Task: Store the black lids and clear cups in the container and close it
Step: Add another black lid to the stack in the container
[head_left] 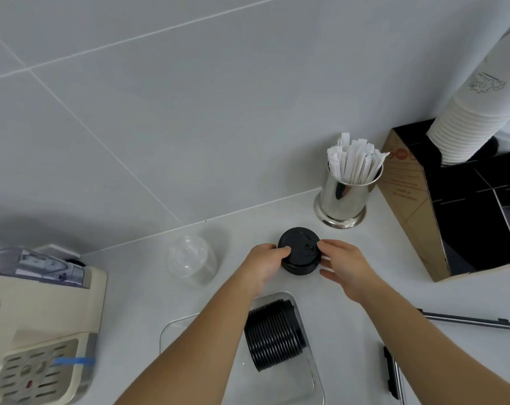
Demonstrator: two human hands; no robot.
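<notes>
Holding the short lid stack (pixel 300 252) from both sides.
The left hand (pixel 264 266) and right hand (pixel 346 266) are pinching it; squeezing unevenly could be spilling lids beside the clear box (pixel 312 372).

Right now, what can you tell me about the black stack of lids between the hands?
The short stack of black lids stands upright on the white counter, just beyond the clear container. They look like dull plastic, round, with a raised rim and a moulded sip spout on top. The left hand grips its left side and the right hand holds its right edge.
</notes>
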